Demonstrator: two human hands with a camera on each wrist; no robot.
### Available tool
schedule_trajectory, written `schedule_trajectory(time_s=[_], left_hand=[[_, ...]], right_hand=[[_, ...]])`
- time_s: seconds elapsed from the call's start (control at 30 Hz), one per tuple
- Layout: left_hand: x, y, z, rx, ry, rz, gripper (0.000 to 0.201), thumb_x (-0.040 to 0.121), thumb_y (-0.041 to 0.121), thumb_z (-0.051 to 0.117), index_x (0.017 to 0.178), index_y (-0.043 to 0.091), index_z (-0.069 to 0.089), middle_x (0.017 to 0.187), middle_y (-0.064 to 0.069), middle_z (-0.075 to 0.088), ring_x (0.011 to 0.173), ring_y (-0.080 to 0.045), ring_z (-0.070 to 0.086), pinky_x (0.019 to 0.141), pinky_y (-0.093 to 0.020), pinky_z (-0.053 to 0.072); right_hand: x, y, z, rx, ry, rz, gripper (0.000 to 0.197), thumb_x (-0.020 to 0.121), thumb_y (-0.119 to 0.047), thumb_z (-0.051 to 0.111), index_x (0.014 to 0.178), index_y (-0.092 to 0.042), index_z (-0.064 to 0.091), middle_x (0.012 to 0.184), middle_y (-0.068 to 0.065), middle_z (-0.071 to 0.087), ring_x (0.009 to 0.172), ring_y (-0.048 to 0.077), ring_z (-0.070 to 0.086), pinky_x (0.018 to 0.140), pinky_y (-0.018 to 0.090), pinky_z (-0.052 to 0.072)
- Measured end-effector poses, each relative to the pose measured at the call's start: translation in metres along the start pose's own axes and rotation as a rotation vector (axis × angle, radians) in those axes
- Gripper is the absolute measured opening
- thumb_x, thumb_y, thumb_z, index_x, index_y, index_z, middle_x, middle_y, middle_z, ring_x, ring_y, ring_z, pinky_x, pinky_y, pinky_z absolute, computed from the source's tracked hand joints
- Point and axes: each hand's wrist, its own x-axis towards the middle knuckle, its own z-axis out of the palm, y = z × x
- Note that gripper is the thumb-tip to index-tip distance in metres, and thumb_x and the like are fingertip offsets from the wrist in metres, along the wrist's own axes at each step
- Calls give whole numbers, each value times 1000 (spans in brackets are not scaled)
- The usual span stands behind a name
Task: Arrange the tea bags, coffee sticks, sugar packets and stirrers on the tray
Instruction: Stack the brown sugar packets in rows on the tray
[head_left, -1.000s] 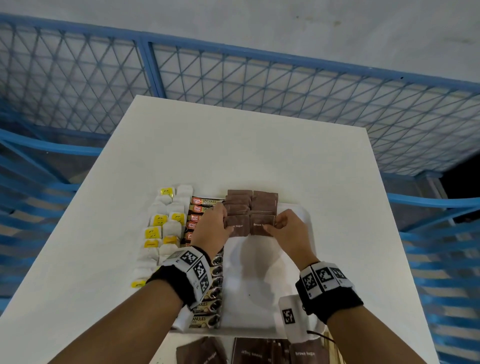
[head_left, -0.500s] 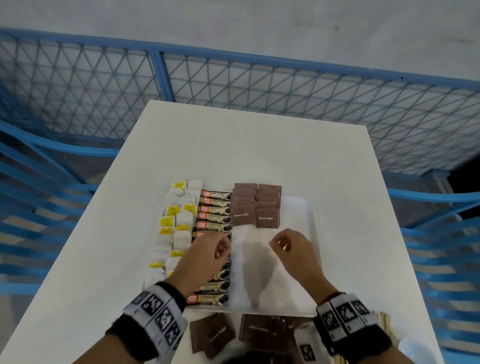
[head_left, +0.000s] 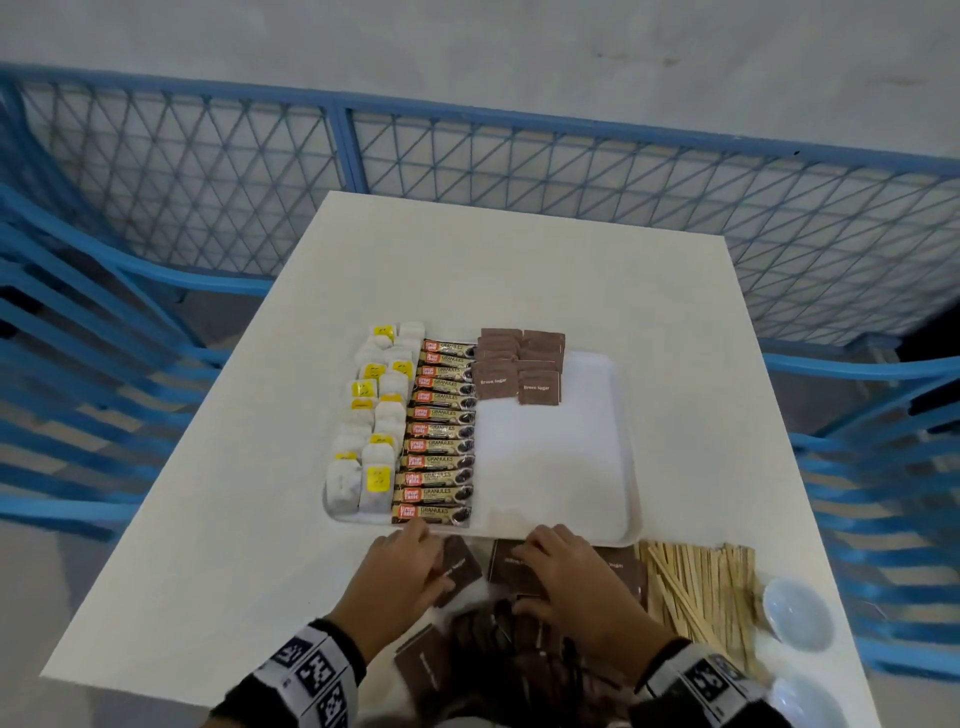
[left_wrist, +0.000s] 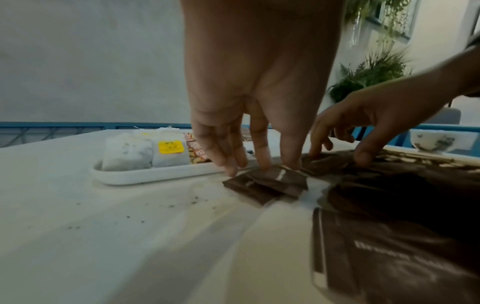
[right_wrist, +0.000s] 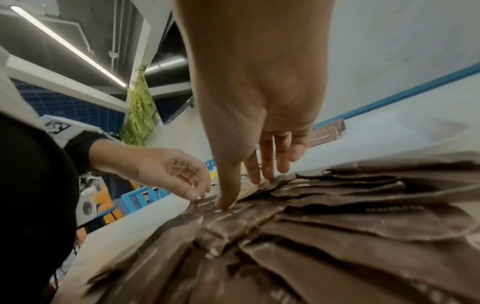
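Nearest, under both wrists, lies the loose pile of brown sugar packets (head_left: 519, 649), overlapping and pointing every way. Left hand (head_left: 400, 577): fingers straight, tips pressing down on a small stack of packets (left_wrist: 267, 183) lying slightly apart from the pile's left edge; no pinch visible, nothing lifted. Right hand (head_left: 566, 577): fingers spread and slightly bent, tips resting on packets at the pile's far side; the thumb (right_wrist: 226, 197) presses one packet flat. Whether it has one pinched I cannot tell. To the right of the right hand lie the wooden stirrers (head_left: 696, 587), long axes running roughly away from the person, with a small white bowl (head_left: 797, 613) beyond them on the right. Just ahead of both sets of fingertips sits the white tray (head_left: 631, 467), its near rim almost touching them. Ahead of the left hand: tea bags (head_left: 369, 431), then coffee sticks (head_left: 441, 431) lying crosswise. Ahead of the right hand: bare tray floor, and at its far end two short columns of placed packets (head_left: 519, 369). Judgement: next packets go straight forward into that open lane; the right hand is better lined up with it.
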Motion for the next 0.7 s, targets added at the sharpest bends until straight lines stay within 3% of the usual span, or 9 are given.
schedule_trajectory(time_s=[0.07, 0.17, 0.27, 0.33, 0.37, 0.43, 0.53, 0.6, 0.7], left_hand=[[3, 10, 1, -1, 0, -95, 32, 80, 41, 59, 95, 13, 58, 101, -4, 51, 86, -26, 60, 70, -32, 40], [7, 18, 4, 72, 28, -200, 37, 88, 36, 56, 119, 19, 46, 121, 1, 45, 111, -20, 49, 90, -31, 34], [9, 20, 7, 72, 21, -264, 40, 87, 35, 59, 120, 23, 42, 124, 4, 50, 114, -19, 49, 92, -32, 32], [10, 18, 5, 66, -23, -309, 42, 84, 37, 61, 119, 23, 44, 123, 4, 52, 115, -19, 49, 94, -33, 32], [11, 17, 4, 55, -54, -339, 40, 83, 38, 62, 116, 23, 46, 121, 3, 53, 115, -20, 49, 95, -33, 32], [12, 14, 2, 20, -106, -354, 26, 81, 38, 64, 98, 24, 51, 108, 2, 54, 111, -21, 51, 91, -32, 35], [11, 7, -2, -165, -149, -289, 22, 77, 32, 65, 71, 26, 45, 79, 6, 49, 93, -22, 59, 71, -22, 40], [9, 3, -6, -388, -173, -287, 14, 79, 26, 64, 75, 18, 52, 76, 3, 58, 82, -22, 62, 65, -19, 46], [8, 6, -21, -906, -197, -352, 21, 80, 16, 57, 96, 5, 49, 90, -14, 64, 78, -26, 61, 70, -34, 50]], right_hand=[[-1, -2, 2, -30, -56, 24, 60, 82, -46, 59, 131, -14, 46, 125, 5, 46, 115, 24, 44, 98, 35, 39], [5, -2, 4, -92, -22, 51, 51, 88, -36, 54, 130, -11, 43, 125, 7, 44, 115, 25, 43, 97, 35, 38], [7, -3, 9, -166, -41, 42, 35, 70, -21, 70, 102, -11, 61, 97, 6, 58, 85, 23, 60, 70, 31, 51], [9, 0, 11, -235, -49, 43, 38, 44, -25, 83, 77, -20, 64, 71, -4, 59, 58, 12, 59, 48, 21, 46], [11, 2, 10, -236, -25, 45, 38, 40, -25, 84, 72, -23, 63, 65, -8, 58, 53, 10, 57, 45, 19, 43], [11, 2, 1, -211, 35, 21, 27, 55, -22, 79, 77, -22, 63, 66, -6, 60, 57, 12, 60, 49, 21, 44], [8, 2, -17, -4, 106, 117, 20, 90, -19, 51, 108, -15, 58, 96, 4, 64, 91, 22, 59, 76, 31, 46], [4, 1, -30, 210, 145, 164, 24, 92, -22, 52, 114, -17, 58, 103, 2, 65, 96, 19, 57, 81, 26, 44], [-2, -6, -51, 518, 226, 171, 20, 87, -20, 63, 107, -19, 62, 95, -6, 66, 83, 3, 59, 72, 5, 40]])
